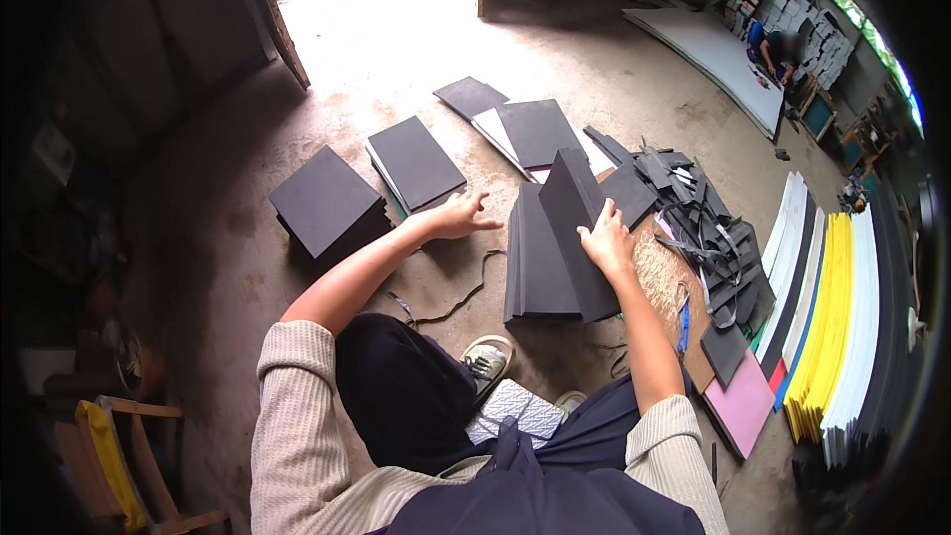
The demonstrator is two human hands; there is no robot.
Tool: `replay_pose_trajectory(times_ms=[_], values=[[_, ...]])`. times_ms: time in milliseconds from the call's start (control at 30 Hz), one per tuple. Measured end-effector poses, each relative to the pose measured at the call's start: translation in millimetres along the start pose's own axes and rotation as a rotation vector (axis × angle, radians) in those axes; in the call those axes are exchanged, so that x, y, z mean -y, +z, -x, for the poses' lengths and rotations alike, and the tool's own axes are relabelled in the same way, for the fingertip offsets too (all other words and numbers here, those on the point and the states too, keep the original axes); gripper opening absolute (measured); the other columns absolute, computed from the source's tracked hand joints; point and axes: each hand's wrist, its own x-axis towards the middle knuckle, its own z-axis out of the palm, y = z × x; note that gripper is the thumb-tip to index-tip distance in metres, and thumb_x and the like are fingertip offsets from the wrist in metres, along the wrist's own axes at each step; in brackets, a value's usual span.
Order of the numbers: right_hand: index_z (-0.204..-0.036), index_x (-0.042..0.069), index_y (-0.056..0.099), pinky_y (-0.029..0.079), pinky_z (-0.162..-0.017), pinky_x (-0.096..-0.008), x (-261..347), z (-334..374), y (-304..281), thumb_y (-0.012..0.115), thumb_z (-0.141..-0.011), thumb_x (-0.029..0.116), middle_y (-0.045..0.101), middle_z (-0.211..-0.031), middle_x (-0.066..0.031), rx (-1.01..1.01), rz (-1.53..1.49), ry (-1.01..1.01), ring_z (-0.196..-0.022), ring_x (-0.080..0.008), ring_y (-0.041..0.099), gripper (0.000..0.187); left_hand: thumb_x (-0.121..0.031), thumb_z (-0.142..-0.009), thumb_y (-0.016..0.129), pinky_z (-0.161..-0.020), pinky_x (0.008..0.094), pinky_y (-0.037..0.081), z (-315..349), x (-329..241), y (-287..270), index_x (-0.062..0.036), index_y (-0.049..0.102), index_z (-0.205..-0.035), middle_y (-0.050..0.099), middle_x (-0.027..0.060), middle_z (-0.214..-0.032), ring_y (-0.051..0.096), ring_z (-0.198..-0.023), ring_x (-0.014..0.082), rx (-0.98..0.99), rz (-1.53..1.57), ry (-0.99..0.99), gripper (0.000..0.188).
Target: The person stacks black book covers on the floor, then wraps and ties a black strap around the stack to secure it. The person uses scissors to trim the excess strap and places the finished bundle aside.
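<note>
In front of my knees stands a stack of black rectangular sheets (pixel 538 258), foam-like in look. One black sheet (pixel 575 203) is raised on edge and leans over the stack. My right hand (pixel 607 241) grips its right edge, thumb on the near face and fingers at the rim. My left hand (pixel 461 217) hovers just left of the stack, fingers apart and nothing in it. Beyond that hand lies a second pile of dark sheets (pixel 416 160). A taller black stack (pixel 329 194) sits farther left. A dark strip (pixel 451 317) curls on the floor below my left hand.
Black offcuts (pixel 708 238) heap up at right, beside a pink sheet (pixel 743 404). Long yellow sheets (pixel 827 272) lie among white and black ones at far right. More dark sheets (pixel 540 132) lie ahead. A co-worker (pixel 775 52) crouches by a large pale sheet (pixel 703 52).
</note>
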Motion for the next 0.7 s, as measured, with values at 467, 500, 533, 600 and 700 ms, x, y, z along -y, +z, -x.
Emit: replay_pose_trajectory(times_ms=[467,500,533,600,700], values=[[-0.128,0.004,0.028,0.025,-0.101,-0.0328,-52,23,-21,0.063,-0.080,0.015,0.039,-0.125,-0.0120,0.100,-1.332,-0.229,-0.120,-0.0204,0.034,0.060,-0.024,-0.071,0.073,-0.097,0.0314,0.032,-48,-92,40,-0.0032,0.030,-0.131,0.045,0.0110,-0.122,0.041,-0.115,0.0185,-0.313,1.100,0.248,0.076],[-0.128,0.003,0.027,0.025,-0.101,-0.0326,-57,23,-15,0.063,-0.080,0.015,0.039,-0.125,-0.0121,0.076,-1.269,-0.221,-0.120,-0.0206,0.034,0.062,-0.022,-0.071,0.074,-0.097,0.0311,0.033,-51,-92,43,-0.0032,0.030,-0.130,0.046,0.0108,-0.120,0.041,-0.114,0.0184,-0.345,1.049,0.283,0.076],[-0.129,0.003,0.026,0.024,-0.101,-0.0324,-60,24,-10,0.064,-0.079,0.015,0.039,-0.125,-0.0122,0.056,-1.206,-0.214,-0.121,-0.0208,0.033,0.064,-0.020,-0.070,0.074,-0.097,0.0308,0.033,-53,-91,45,-0.0032,0.031,-0.129,0.046,0.0106,-0.118,0.041,-0.113,0.0183,-0.377,0.998,0.318,0.075],[-0.132,0.002,0.022,0.024,-0.101,-0.0320,-66,23,-8,0.065,-0.078,0.016,0.037,-0.128,-0.0136,0.086,-1.190,-0.248,-0.122,-0.0225,0.033,0.071,-0.015,-0.069,0.075,-0.095,0.0301,0.035,-50,-95,47,-0.0031,0.033,-0.126,0.046,0.0106,-0.116,0.042,-0.111,0.0180,-0.415,0.950,0.359,0.072],[-0.134,0.000,0.019,0.025,-0.102,-0.0336,-83,20,6,0.065,-0.078,0.017,0.035,-0.131,-0.0160,0.137,-1.096,-0.185,-0.124,-0.0252,0.032,0.074,-0.016,-0.067,0.076,-0.092,0.0307,0.036,-40,-104,49,-0.0021,0.035,-0.123,0.046,0.0120,-0.114,0.044,-0.108,0.0190,-0.396,0.918,0.304,0.070]])
